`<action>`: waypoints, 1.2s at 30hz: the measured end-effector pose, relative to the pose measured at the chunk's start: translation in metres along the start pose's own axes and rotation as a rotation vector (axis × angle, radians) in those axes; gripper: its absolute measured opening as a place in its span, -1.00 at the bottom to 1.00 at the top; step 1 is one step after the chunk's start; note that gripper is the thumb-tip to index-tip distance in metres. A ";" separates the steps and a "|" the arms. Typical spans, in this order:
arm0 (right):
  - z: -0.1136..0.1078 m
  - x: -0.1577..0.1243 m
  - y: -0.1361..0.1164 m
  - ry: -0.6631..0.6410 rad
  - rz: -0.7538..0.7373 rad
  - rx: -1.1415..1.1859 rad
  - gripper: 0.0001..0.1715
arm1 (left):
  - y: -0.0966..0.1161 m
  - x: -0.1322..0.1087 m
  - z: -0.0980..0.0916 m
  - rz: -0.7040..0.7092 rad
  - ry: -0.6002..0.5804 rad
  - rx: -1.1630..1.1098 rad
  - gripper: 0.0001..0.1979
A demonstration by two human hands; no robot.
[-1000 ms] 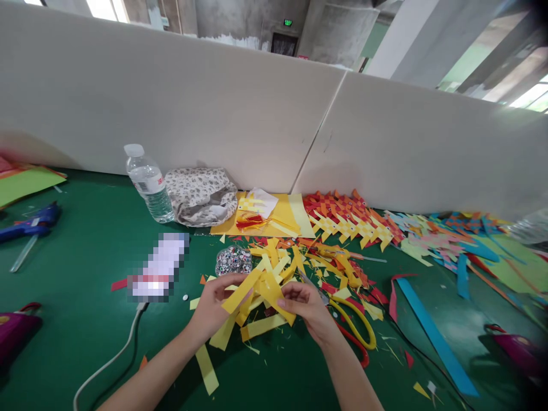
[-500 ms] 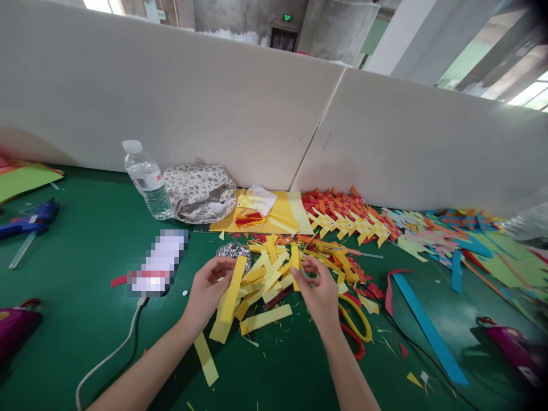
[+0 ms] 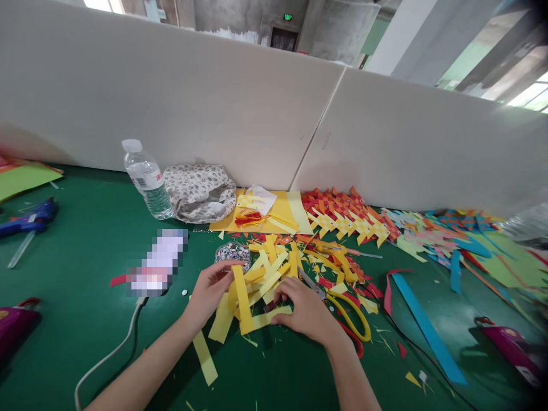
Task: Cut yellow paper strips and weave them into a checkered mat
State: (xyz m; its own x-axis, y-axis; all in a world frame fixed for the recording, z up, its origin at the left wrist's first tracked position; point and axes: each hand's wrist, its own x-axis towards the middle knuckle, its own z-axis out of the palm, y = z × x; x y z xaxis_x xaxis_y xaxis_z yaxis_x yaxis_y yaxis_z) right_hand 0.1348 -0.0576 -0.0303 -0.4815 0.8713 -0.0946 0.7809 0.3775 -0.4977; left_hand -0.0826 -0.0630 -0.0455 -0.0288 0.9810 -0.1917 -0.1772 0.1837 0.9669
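Note:
My left hand (image 3: 209, 292) is closed on folded yellow paper strips (image 3: 240, 297), thumb on top, just in front of a small bag of googly eyes (image 3: 232, 252). My right hand (image 3: 305, 311) lies over the green table, its fingertips pinching the end of a loose yellow strip (image 3: 268, 318) that lies flat. A heap of yellow strips (image 3: 274, 265) sits between and behind both hands. Yellow-handled scissors (image 3: 351, 319) rest right beside my right wrist.
A water bottle (image 3: 146, 180) and a patterned cloth (image 3: 197, 193) stand at the back by the white partition. Woven paper fish (image 3: 351, 220) and coloured strips spread to the right. A blue glue gun (image 3: 26, 221) lies far left; a white cable (image 3: 109, 359) runs near my left arm.
My right hand came back from the strip heap toward me and down onto the loose yellow strip. My left hand kept its strips, which now stand more upright.

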 end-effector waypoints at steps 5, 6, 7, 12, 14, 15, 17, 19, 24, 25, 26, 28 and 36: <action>-0.004 -0.001 0.005 -0.018 0.006 -0.030 -0.72 | 0.004 0.000 0.002 -0.071 0.024 -0.039 -0.62; -0.004 -0.001 0.006 -0.019 0.000 -0.042 -0.74 | 0.005 -0.001 0.002 -0.079 0.020 -0.047 -0.61; -0.003 -0.001 0.007 -0.019 -0.007 -0.050 -0.75 | 0.005 -0.001 0.002 -0.082 0.022 -0.053 -0.61; -0.003 0.000 0.006 -0.007 -0.021 0.021 -0.81 | 0.002 0.000 0.002 -0.089 0.061 -0.072 -0.58; -0.004 0.000 0.003 0.032 -0.038 0.148 -0.84 | 0.000 0.001 0.001 -0.089 0.064 -0.078 -0.56; -0.005 0.001 0.002 0.073 -0.049 0.225 -0.86 | -0.001 0.002 0.001 -0.091 0.066 -0.079 -0.56; -0.006 0.001 0.001 0.195 -0.051 0.383 -0.87 | -0.003 0.002 0.001 -0.096 0.067 -0.071 -0.57; -0.005 0.002 0.002 0.344 0.010 0.569 -0.88 | -0.005 0.003 0.000 -0.106 0.061 -0.056 -0.58; 0.000 0.004 0.006 0.572 0.192 1.122 -0.77 | -0.004 0.001 0.001 -0.110 0.083 0.005 -0.62; 0.001 0.005 0.006 0.594 0.188 1.169 -0.78 | -0.003 0.000 0.001 -0.106 0.083 0.017 -0.63; 0.002 0.005 0.005 0.618 0.181 1.191 -0.79 | -0.002 0.000 0.002 -0.103 0.072 0.027 -0.64; 0.004 0.006 0.004 0.664 0.179 1.197 -0.81 | 0.000 -0.002 0.004 -0.101 0.011 0.048 -0.67; 0.016 0.005 -0.005 0.588 0.142 0.879 -0.71 | -0.009 -0.007 0.014 -0.115 -0.185 0.084 -0.73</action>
State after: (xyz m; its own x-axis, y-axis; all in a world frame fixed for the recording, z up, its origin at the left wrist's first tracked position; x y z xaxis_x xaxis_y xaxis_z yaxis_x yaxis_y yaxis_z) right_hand 0.1219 -0.0602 -0.0418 0.0423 0.9927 0.1129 0.1404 0.1060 -0.9844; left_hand -0.0666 -0.0711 -0.0501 0.1696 0.9464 -0.2749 -0.0866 0.2922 0.9524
